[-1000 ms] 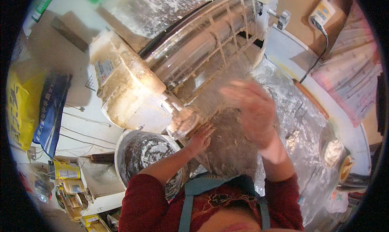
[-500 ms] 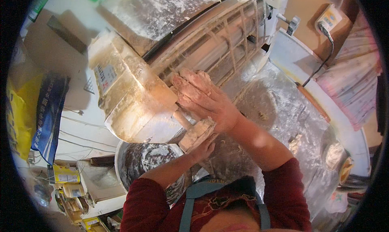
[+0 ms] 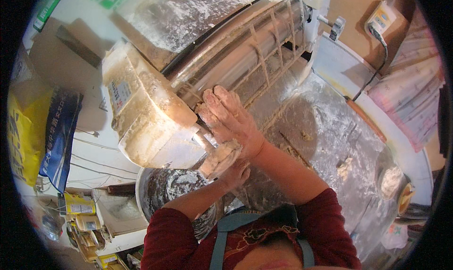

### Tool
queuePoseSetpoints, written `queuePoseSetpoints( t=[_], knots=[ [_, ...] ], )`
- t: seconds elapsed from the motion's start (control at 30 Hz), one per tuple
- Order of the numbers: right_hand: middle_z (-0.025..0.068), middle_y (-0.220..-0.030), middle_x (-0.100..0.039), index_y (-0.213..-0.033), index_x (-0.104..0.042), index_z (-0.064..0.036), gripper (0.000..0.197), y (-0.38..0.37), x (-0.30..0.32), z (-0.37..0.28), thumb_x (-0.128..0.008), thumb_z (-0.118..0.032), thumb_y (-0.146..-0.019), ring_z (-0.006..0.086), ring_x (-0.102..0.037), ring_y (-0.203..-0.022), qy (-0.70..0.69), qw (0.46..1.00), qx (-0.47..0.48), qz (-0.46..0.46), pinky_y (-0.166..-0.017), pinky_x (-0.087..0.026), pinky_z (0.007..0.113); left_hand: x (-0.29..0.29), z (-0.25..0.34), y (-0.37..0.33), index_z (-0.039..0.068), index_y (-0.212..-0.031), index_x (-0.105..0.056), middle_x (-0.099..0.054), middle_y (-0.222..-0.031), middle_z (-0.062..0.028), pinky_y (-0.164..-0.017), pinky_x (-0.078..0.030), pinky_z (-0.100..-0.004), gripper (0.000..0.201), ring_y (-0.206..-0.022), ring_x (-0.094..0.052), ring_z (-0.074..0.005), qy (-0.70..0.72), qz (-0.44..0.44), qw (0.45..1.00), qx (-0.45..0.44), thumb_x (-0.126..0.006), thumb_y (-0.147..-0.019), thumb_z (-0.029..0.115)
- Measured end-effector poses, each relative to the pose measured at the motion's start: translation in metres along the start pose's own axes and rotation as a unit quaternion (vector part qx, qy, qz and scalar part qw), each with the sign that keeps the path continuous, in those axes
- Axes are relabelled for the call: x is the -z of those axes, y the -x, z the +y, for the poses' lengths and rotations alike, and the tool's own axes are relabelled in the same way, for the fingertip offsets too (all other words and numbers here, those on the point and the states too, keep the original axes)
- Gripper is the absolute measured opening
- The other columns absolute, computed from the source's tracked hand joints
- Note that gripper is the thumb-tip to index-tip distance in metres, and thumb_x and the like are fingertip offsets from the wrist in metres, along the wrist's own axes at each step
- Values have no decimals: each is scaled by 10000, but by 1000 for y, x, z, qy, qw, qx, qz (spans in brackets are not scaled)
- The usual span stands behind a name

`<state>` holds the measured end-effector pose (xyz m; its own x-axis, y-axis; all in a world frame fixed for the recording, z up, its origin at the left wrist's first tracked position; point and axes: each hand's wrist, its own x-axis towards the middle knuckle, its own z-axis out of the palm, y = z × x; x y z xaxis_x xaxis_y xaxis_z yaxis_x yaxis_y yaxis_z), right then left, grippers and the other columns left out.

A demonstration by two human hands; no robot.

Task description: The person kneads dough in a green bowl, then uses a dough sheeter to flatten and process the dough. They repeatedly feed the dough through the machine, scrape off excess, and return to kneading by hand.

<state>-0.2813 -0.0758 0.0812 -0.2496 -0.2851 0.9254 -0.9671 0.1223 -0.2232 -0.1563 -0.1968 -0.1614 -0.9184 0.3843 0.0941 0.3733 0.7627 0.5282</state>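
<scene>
The flour-dusted right hand (image 3: 231,121) lies flat, fingers spread, on the dough roller machine (image 3: 188,95); the left hand (image 3: 233,173), grip unclear, sits below it; a floured steel worktop (image 3: 339,133) stretches right; a metal bowl (image 3: 174,194) stands below.

Flour-dusted steel worktop (image 3: 339,128) running to the right, bordered by a white ledge (image 3: 406,152). Brown board wall (image 3: 349,5) above, bearing a white socket (image 3: 380,17) with a black cable (image 3: 373,76). Patterned cloth (image 3: 415,95) at far right. Yellow-and-blue sacks (image 3: 37,133) and tins (image 3: 80,208) stand at left. Warm, bright light.
</scene>
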Motion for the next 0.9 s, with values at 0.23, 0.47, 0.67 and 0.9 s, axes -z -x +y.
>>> queuePoseSetpoints(
  t=[0.23,0.47,0.67,0.9],
  knots=[
    [170,-1335,-420,-1210,-509,-33,432,3,-9,8,-530,-172,-801,377,-381,-1251,48,999,15,14,-985,-354,499,1,-2,1,-16,-1158,-528,-480,-1219,-215,-1025,-334,-443,374,-1177,-427,-370,-7,-38,999,15,-524,-847,193],
    [180,-1331,-388,-1234,-461,-44,510,-4,-10,12,-569,-161,-749,379,-334,-1255,127,990,-59,35,-975,-328,502,4,2,-1,-14,-1191,-501,-440,-1265,-218,-1041,-312,-451,391,-1219,-386,-371,7,-58,998,27,-521,-847,170],
    [169,-1357,-372,-1205,-496,-61,488,-2,-14,5,-574,-222,-751,373,-339,-1252,177,982,-60,-40,-949,-343,487,10,7,-3,-14,-1218,-490,-442,-1279,-222,-1043,-303,-455,407,-1214,-393,-380,1,-65,997,35,-492,-870,197],
    [95,-1267,-476,-1035,-607,-139,283,-3,4,22,-604,-219,-763,306,-415,-1219,67,980,130,-136,-931,-398,477,18,14,-11,16,-1291,-431,-353,-1376,-207,-1074,-256,-458,458,-1281,-327,-371,-27,-64,997,12,-483,-869,187]
  ],
)
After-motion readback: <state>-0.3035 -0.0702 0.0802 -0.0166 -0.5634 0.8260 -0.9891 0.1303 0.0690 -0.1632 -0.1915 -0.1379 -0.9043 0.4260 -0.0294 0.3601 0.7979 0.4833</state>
